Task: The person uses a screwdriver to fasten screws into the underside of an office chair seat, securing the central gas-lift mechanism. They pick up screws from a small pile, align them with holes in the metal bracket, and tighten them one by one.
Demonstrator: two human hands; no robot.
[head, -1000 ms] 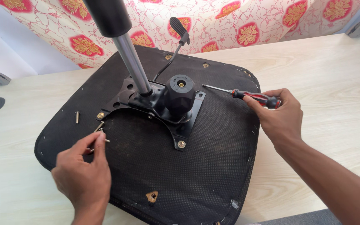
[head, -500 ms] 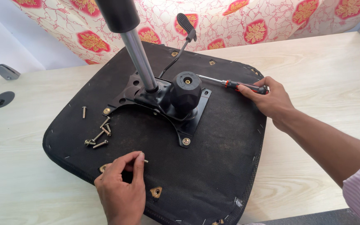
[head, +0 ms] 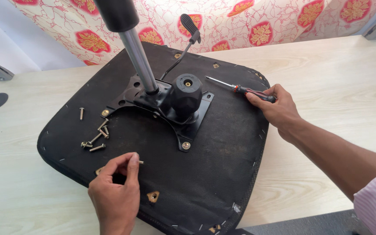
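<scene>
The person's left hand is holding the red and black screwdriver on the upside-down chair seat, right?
Not quite. The head view shows the right hand holding the red and black screwdriver on the upside-down chair seat. The left hand pinches a small screw.

One camera only, worn on the person's head, looks steeply down and forward at close range over a pale wooden table. An upturned black chair seat fills the middle of the view (its chrome post rises past the top edge). Both forearms enter from the bottom edge.
</scene>
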